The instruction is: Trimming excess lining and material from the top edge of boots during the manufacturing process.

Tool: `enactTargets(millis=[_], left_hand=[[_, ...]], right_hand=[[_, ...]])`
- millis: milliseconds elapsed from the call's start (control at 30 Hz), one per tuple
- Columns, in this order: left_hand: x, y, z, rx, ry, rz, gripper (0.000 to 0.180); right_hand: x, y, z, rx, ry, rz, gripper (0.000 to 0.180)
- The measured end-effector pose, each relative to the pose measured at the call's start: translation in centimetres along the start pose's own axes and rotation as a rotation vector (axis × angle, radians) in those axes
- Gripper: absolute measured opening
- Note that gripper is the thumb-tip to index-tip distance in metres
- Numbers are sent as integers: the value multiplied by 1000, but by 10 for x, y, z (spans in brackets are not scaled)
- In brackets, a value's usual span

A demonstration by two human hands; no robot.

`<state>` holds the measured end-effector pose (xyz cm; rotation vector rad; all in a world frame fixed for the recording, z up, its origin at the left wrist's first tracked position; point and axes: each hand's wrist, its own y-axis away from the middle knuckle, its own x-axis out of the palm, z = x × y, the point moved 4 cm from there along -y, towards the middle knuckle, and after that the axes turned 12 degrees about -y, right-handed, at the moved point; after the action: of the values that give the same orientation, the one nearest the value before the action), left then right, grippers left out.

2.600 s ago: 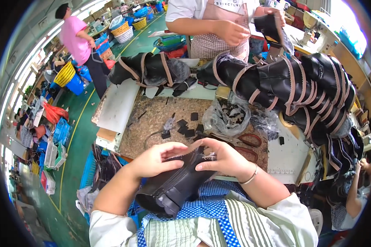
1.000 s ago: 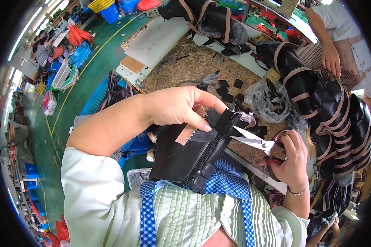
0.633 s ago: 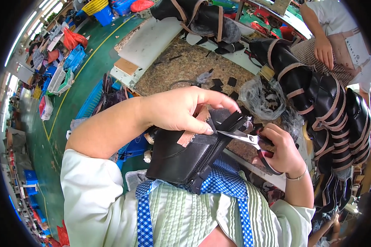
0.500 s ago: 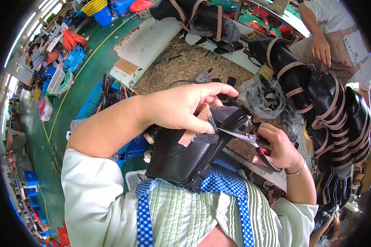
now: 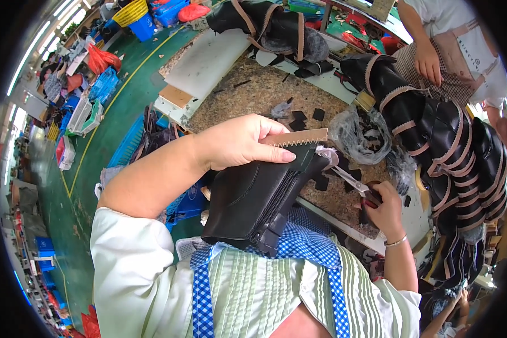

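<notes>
My left hand (image 5: 250,141) grips the upper edge of a black leather boot shaft (image 5: 239,197), thumb on the near side. A tan strip with a zigzag edge (image 5: 301,137) runs along that edge beside my fingers. Down the shaft goes a black zipper (image 5: 276,205), with a strap and buckle (image 5: 266,236) at its lower end. My right hand (image 5: 386,211) is closed round the dark handles of a pair of scissors (image 5: 349,179). Their blades point up and left at the shaft's right end, by a bit of pale lining (image 5: 327,153); the tips are partly hidden.
On the speckled worktop (image 5: 236,98) lie black scraps (image 5: 321,181) and a clear plastic bag (image 5: 360,135). Black boot shafts with tan trim (image 5: 400,96) are heaped along the right. Another person's hand (image 5: 428,62) is at the far right. A blue basket (image 5: 127,141) stands left of the worktop.
The scissors have moved down and right, away from the zipper's upper end. The tan strip now extends rightward along the edge, and my left fingers have curled in. More black scraps show on the worktop.
</notes>
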<state>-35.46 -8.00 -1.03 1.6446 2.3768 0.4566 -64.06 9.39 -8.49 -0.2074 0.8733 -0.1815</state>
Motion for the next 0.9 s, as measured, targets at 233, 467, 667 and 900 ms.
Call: enactTargets(millis=[233,467,667,900], left_hand=[[8,1,-19,185,-138,1,50],[7,10,-23,172,-237,-75,53],[6,10,-20,145,-222,-82,50],[-1,7,-15,132,-283,-127,50]], right_hand=[[-6,-10,-47,191,-31,189,54],[-17,-43,-18,94,-168,67,56],[13,-74,97,-263,-633,12,56],[55,-84,99,-39,-1273,-69,19]])
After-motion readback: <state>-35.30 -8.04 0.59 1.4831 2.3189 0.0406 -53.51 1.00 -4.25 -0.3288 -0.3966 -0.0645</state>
